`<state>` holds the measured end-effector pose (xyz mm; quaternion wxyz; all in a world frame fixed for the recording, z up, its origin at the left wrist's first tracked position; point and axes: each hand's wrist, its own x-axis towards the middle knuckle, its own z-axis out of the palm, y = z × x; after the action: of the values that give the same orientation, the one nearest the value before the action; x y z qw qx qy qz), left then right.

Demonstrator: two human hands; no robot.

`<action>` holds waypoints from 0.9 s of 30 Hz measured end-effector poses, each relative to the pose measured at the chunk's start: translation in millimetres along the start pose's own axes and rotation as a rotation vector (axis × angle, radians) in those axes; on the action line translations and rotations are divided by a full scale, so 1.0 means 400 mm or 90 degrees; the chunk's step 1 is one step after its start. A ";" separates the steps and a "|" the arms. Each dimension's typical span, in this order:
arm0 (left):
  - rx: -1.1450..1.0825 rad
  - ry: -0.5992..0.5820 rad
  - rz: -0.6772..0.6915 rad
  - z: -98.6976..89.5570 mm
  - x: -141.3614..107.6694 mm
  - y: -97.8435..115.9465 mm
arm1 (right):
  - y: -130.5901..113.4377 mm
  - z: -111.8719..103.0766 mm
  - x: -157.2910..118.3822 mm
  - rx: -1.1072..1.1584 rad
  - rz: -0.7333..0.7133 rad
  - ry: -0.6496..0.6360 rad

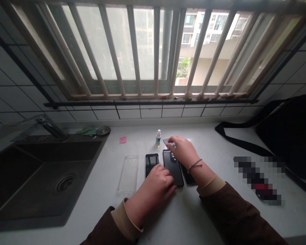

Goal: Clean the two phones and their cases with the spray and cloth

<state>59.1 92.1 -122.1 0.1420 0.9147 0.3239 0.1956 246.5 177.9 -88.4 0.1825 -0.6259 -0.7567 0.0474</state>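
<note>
My left hand point(161, 180) lies over the lower part of a dark-screened phone point(152, 159) and against the left edge of a black phone case point(173, 173). Its fingers are curled, and their tips are partly hidden. Beyond the case's top end, my right hand point(183, 148) has its thumb and fingers bent together at a pale flat piece point(166, 141), mostly covered by the hand. Under my right wrist, another dark flat device point(189, 177) shows in part. A small white-capped bottle point(158, 139) stands upright just left of my right hand.
A clear phone case point(128, 174) lies left of the phone, with a pink sticky note point(122, 140) behind it. The dark sink point(66, 221) with its faucet point(52, 127) is at left. A black bag point(290, 136) and its strap rest at right, near a blurred-out item point(260, 180).
</note>
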 end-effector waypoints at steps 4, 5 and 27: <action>0.054 0.006 -0.076 -0.012 0.002 0.007 | 0.056 -0.014 -0.060 -0.078 0.146 0.015; 0.073 0.024 -0.117 -0.017 0.003 0.008 | 0.065 -0.010 -0.073 -0.097 0.186 -0.003; 0.308 0.026 -0.362 0.016 0.114 0.005 | 0.041 -0.039 -0.160 -0.135 0.261 -0.241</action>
<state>95.7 119.1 -115.0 -0.0358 0.7911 0.6047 0.0847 276.6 117.3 -92.6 -0.0418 -0.7613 -0.6359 0.1194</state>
